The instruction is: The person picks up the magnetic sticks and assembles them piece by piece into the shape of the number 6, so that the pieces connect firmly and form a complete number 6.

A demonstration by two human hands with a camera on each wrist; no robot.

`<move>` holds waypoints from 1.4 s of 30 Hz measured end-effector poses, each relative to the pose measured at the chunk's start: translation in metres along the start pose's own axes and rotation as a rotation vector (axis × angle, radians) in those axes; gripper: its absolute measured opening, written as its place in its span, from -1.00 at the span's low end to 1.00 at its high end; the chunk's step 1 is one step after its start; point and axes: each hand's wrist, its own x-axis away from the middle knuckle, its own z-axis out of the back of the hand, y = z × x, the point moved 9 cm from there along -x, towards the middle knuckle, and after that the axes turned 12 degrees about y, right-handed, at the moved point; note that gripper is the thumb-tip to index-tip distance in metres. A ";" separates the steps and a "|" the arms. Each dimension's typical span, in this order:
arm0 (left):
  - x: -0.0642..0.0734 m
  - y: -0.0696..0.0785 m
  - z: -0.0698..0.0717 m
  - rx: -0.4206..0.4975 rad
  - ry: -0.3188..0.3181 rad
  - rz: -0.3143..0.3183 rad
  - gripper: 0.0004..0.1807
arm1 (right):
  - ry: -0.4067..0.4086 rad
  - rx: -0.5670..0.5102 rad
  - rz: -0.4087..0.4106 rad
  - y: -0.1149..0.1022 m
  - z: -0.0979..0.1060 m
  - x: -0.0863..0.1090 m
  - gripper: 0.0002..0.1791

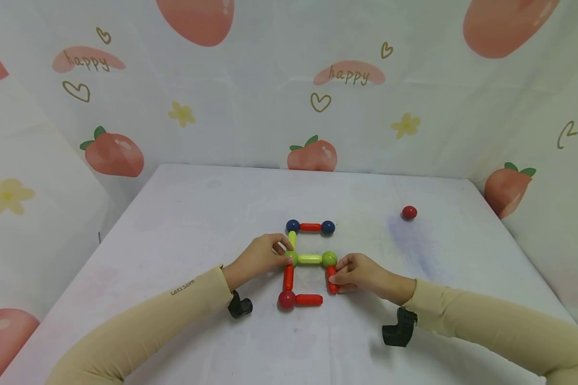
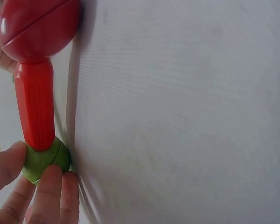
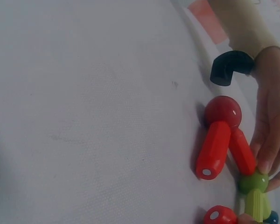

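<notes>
A structure of magnetic rods and balls lies flat on the table. My left hand point(image 1: 262, 254) pinches its left green ball point(image 2: 37, 163) between thumb and fingers. From that ball a red rod point(image 2: 35, 102) runs to a red ball point(image 1: 286, 300), which bears another red rod point(image 1: 309, 300) with a free end. A yellow-green rod point(image 1: 310, 259) links the two green balls. My right hand point(image 1: 361, 275) pinches a red rod point(image 1: 332, 280) that meets the right green ball point(image 1: 329, 259). Behind, a red rod point(image 1: 310, 227) joins two blue balls point(image 1: 328, 228).
A loose red ball point(image 1: 409, 213) sits at the back right of the white table point(image 1: 212, 198). Black wrist cameras point(image 1: 398, 327) hang below both sleeves. A fruit-patterned cloth point(image 1: 250, 107) stands behind the table.
</notes>
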 end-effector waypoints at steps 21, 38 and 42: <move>0.006 -0.001 0.012 0.039 0.002 0.019 -0.65 | -0.022 0.014 -0.026 0.000 -0.002 -0.003 -0.62; 0.063 0.045 -0.002 -0.026 -0.081 -0.220 -0.71 | -0.023 0.041 -0.030 -0.001 -0.002 0.000 -0.59; 0.065 0.038 -0.019 -0.078 -0.128 -0.208 -0.73 | -0.017 0.056 -0.028 0.000 -0.002 -0.001 -0.59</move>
